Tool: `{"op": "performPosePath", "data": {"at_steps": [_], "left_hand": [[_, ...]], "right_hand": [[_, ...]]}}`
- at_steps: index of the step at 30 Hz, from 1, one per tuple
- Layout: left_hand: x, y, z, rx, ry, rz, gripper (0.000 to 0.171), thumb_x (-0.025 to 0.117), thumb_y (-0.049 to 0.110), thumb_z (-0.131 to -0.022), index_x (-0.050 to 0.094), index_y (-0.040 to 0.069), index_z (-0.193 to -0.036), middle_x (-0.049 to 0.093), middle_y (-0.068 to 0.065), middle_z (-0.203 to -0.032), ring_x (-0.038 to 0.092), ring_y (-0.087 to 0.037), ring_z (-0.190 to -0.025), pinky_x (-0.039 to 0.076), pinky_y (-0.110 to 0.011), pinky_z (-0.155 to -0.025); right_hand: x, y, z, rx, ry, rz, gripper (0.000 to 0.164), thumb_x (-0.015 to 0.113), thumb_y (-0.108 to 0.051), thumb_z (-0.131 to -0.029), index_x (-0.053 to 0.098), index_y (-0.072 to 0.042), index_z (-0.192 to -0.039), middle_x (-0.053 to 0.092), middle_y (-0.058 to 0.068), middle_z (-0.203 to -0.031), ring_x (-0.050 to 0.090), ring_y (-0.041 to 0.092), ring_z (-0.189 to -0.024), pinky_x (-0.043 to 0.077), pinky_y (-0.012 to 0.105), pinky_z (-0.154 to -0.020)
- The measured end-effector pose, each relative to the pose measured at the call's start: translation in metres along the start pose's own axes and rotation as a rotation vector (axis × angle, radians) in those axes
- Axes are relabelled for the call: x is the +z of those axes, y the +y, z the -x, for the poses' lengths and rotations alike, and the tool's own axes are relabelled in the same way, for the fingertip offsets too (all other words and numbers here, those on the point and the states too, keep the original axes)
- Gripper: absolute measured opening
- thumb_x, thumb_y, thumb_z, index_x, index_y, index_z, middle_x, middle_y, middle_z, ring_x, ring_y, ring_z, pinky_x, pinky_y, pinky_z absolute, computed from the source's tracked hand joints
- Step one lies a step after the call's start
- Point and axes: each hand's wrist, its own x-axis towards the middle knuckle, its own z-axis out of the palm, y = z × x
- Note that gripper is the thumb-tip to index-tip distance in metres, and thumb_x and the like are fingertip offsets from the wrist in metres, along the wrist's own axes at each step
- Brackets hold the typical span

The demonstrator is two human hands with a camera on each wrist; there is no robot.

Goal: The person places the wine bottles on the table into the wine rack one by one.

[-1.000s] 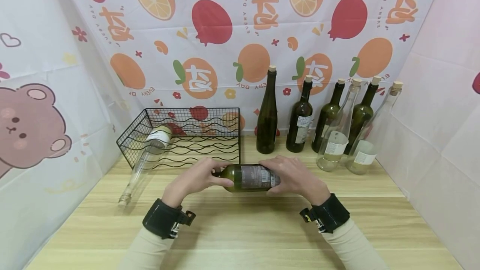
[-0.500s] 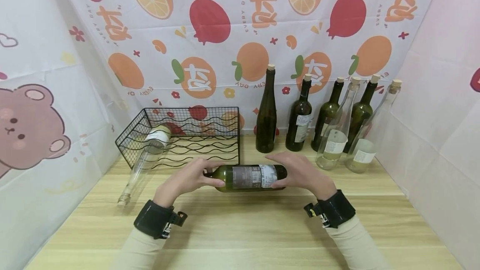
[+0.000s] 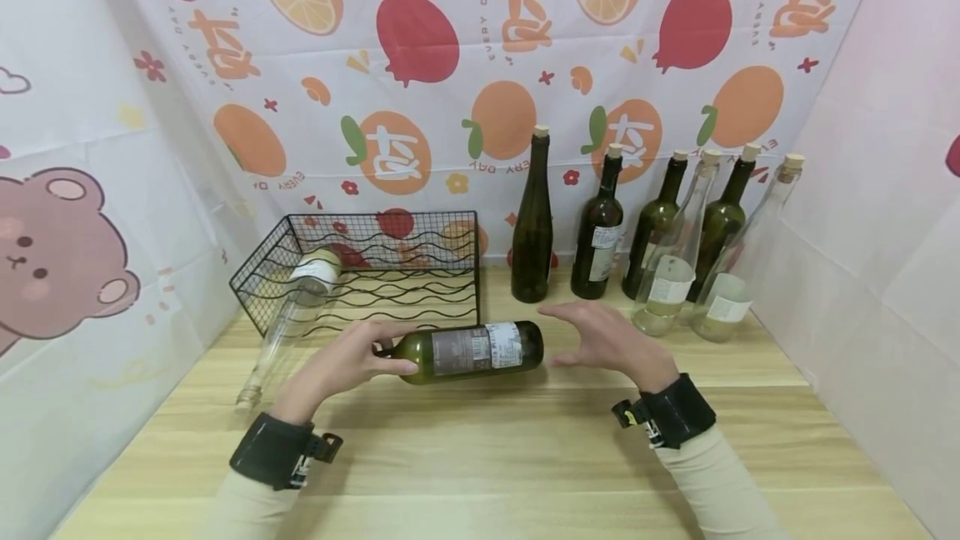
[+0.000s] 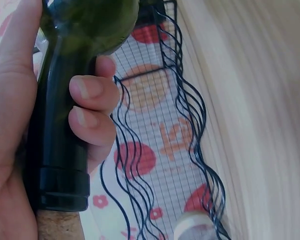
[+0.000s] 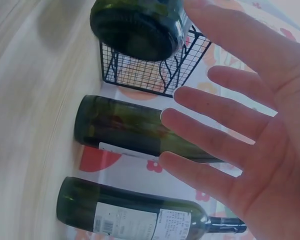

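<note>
A dark green wine bottle [image 3: 468,350] lies nearly level in front of the wire rack, its neck to the left and its base to the right. My left hand [image 3: 352,363] grips it by the neck and shoulder. In the left wrist view the fingers curl round the neck [image 4: 62,115], and a cork [image 4: 60,225] shows below the palm. My right hand [image 3: 611,340] is just right of the bottle's base with its fingers spread, holding nothing. The right wrist view shows a gap between the bottle base [image 5: 137,32] and most of the fingers.
A black wire wine rack [image 3: 477,273] stands at the back left, with a clear corked bottle [image 3: 288,327] lying in it, neck forward. Upright corked bottles line the back right: a tall green bottle [image 3: 532,232], a labelled one [image 3: 597,232] and several more. Printed cloth [image 3: 450,132] hangs behind.
The bottle has moved left with my left hand, its base end now tilted slightly up. My right hand has let go of the base and moved a little right.
</note>
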Motion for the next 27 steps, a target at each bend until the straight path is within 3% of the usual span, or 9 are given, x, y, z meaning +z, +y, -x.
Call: {"op": "performPosePath", "data": {"at_steps": [4,8,12,14,18,20,22,27], "left_hand": [[-0.005,-0.006,0.009,-0.032,0.013,-0.002,0.068,0.08,0.044,-0.086,0.064,0.007,-0.14,0.074,-0.008,-0.1,0.05,-0.007,-0.064,0.047,-0.026,-0.061],[-0.011,-0.013,0.018,-0.034,0.055,-0.035,0.065,0.079,0.042,-0.087,0.065,0.005,-0.138,0.076,-0.015,-0.115,0.068,-0.021,-0.086,0.058,-0.04,-0.078],[-0.015,-0.019,0.027,-0.047,0.081,-0.055,0.064,0.079,0.041,-0.088,0.065,0.003,-0.137,0.072,-0.02,-0.128,0.071,-0.037,-0.107,0.057,-0.056,-0.091],[-0.017,-0.022,0.03,-0.064,0.084,-0.063,0.064,0.079,0.042,-0.088,0.065,0.003,-0.138,0.071,-0.022,-0.128,0.071,-0.036,-0.103,0.057,-0.055,-0.088],[-0.019,-0.028,0.035,-0.096,0.08,-0.06,0.066,0.079,0.043,-0.088,0.063,0.007,-0.14,0.073,-0.022,-0.123,0.063,-0.016,-0.075,0.055,-0.035,-0.073],[-0.019,-0.031,0.038,-0.098,0.084,-0.06,0.067,0.079,0.043,-0.087,0.063,0.007,-0.141,0.074,-0.021,-0.121,0.058,-0.008,-0.072,0.051,-0.027,-0.068],[-0.021,-0.033,0.042,-0.1,0.09,-0.053,0.066,0.08,0.041,-0.087,0.062,0.006,-0.141,0.075,-0.02,-0.118,0.059,-0.005,-0.074,0.05,-0.025,-0.064],[-0.027,-0.037,0.048,-0.164,0.089,-0.015,0.069,0.079,0.042,-0.088,0.061,0.005,-0.142,0.073,-0.021,-0.114,0.05,-0.006,-0.054,0.047,-0.025,-0.053]], "right_hand": [[0.0,0.002,0.0,0.004,-0.001,-0.009,0.07,0.089,-0.029,-0.081,0.062,-0.006,-0.141,0.068,0.013,-0.138,0.066,0.033,-0.124,0.055,0.049,-0.101],[0.001,0.004,-0.002,0.006,-0.008,-0.015,0.067,0.088,-0.028,-0.082,0.063,-0.006,-0.14,0.069,0.013,-0.137,0.067,0.033,-0.123,0.055,0.049,-0.1],[0.002,0.004,-0.003,0.009,-0.026,-0.033,0.065,0.087,-0.027,-0.083,0.063,-0.006,-0.139,0.069,0.013,-0.136,0.067,0.033,-0.124,0.055,0.049,-0.101],[0.003,0.004,-0.003,0.01,-0.034,-0.038,0.063,0.087,-0.026,-0.084,0.063,-0.006,-0.139,0.069,0.013,-0.136,0.067,0.033,-0.124,0.055,0.049,-0.101],[0.003,0.004,-0.003,0.013,-0.043,-0.035,0.059,0.084,-0.024,-0.086,0.064,-0.006,-0.138,0.069,0.013,-0.135,0.067,0.032,-0.124,0.054,0.048,-0.102],[0.004,0.004,-0.003,0.007,-0.046,-0.034,0.057,0.083,-0.024,-0.087,0.064,-0.005,-0.138,0.069,0.013,-0.136,0.066,0.032,-0.125,0.054,0.047,-0.103],[0.004,0.003,-0.004,0.0,-0.046,-0.035,0.056,0.083,-0.023,-0.088,0.064,-0.005,-0.138,0.069,0.013,-0.136,0.066,0.031,-0.125,0.054,0.047,-0.103],[0.005,0.004,-0.004,-0.008,-0.047,-0.039,0.052,0.08,-0.022,-0.09,0.065,-0.005,-0.137,0.07,0.012,-0.135,0.067,0.03,-0.124,0.055,0.046,-0.102]]}}
